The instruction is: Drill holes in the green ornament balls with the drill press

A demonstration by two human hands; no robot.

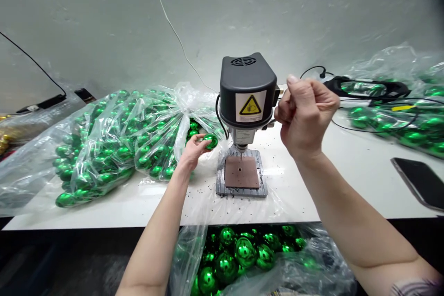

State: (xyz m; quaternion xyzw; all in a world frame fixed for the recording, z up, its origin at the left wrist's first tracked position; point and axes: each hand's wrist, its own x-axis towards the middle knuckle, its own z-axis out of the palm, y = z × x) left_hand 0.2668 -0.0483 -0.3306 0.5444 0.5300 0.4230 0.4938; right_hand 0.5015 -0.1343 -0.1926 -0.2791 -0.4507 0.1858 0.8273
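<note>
My left hand [195, 149] pinches a shiny green bauble [210, 141] between thumb and fingers, just left of a small bench drill press [248, 92]. On the machine's right side my right hand [307, 113] is closed in a fist around the feed lever [272, 123], most of which the fingers hide. Below the chuck [242, 148] lies a brown square pad [242, 178] with a small dark hole, set on the grey slotted base [263, 192]. The drill tip stands above the pad.
Clear plastic bags of green baubles [104, 162] fill the left of the white table [294, 203]; another bag [416, 125] lies at right. An open bag [239, 254] of baubles sits below the front edge. A phone [418, 180] lies at right. Dark shavings surround the base.
</note>
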